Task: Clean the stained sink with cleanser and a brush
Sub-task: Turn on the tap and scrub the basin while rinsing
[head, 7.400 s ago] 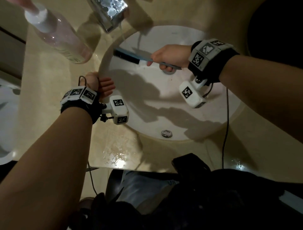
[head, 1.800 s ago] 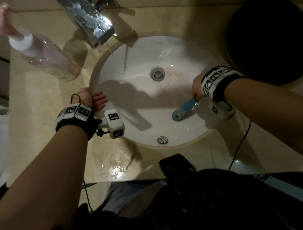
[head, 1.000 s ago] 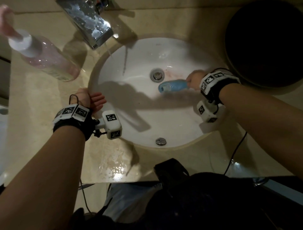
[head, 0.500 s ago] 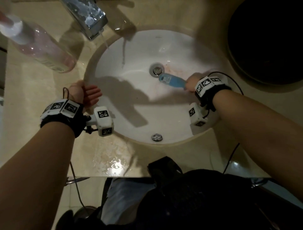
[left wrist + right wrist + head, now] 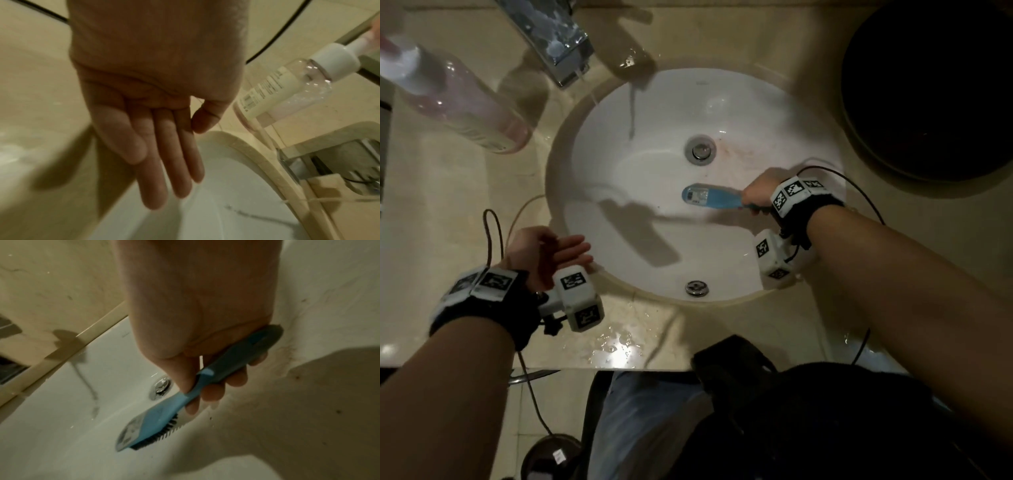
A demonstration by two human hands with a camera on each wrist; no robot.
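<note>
A white oval sink (image 5: pixel 619 192) is set into a beige stone counter, its drain (image 5: pixel 700 150) near the middle with a faint reddish stain (image 5: pixel 736 150) to the right of it. My right hand (image 5: pixel 756 192) grips the handle of a blue brush (image 5: pixel 709 198), bristles down on the basin just below the drain; the right wrist view shows the same brush (image 5: pixel 156 421) with dark bristles against the white bowl. My left hand (image 5: pixel 551 250) rests flat with straight fingers (image 5: pixel 164 154) at the sink's left rim, holding nothing. A clear cleanser bottle (image 5: pixel 458 102) stands at the far left.
A chrome faucet (image 5: pixel 551 41) overhangs the sink's back left and a thin stream of water falls from it. A large dark round basin (image 5: pixel 935 89) fills the back right. An overflow fitting (image 5: pixel 697 287) sits at the near rim. Water puddles lie on the counter (image 5: pixel 616 346) in front.
The right hand has swept the brush around the basin, from the lower right up beside the drain, and now down to just below the drain. The left hand stays at the rim.
</note>
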